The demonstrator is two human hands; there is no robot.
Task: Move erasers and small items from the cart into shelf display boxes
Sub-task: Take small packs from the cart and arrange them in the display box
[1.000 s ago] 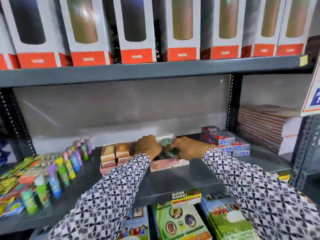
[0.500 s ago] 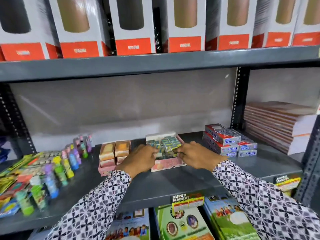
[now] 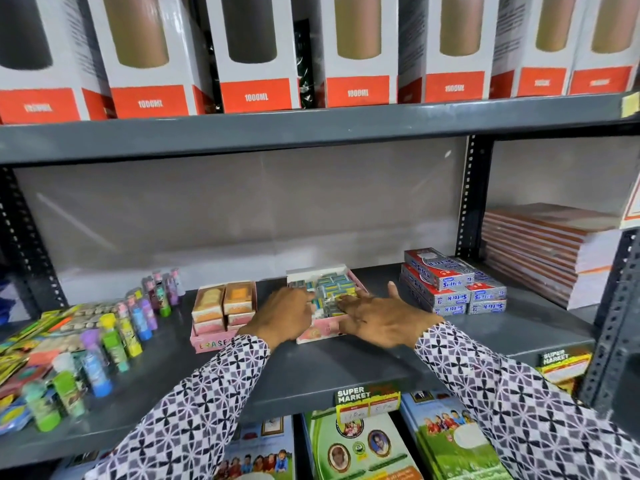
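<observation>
A pink display box (image 3: 317, 335) stands mid-shelf, filled with several small blue and green erasers (image 3: 334, 285). My left hand (image 3: 280, 315) rests at the box's left front corner, fingers curled down onto the erasers; the fingertips are hidden behind the knuckles. My right hand (image 3: 381, 318) lies palm down over the box's right front part, fingers spread on the erasers and thumb raised. Just to the left stands a second pink box (image 3: 207, 342) labelled ERASER, holding peach and orange erasers (image 3: 239, 294). No cart is in view.
Stacked red and silver packs (image 3: 450, 289) sit right of the box, with a pile of notebooks (image 3: 547, 251) beyond the upright post (image 3: 472, 195). Coloured glue sticks (image 3: 114, 341) and flat packets (image 3: 31, 344) crowd the shelf's left. White and red bottle boxes (image 3: 256, 53) line the shelf above.
Both hands drew back from deep over the eraser box toward its front. The right hand went from pinching at the erasers to lying flat with fingers spread.
</observation>
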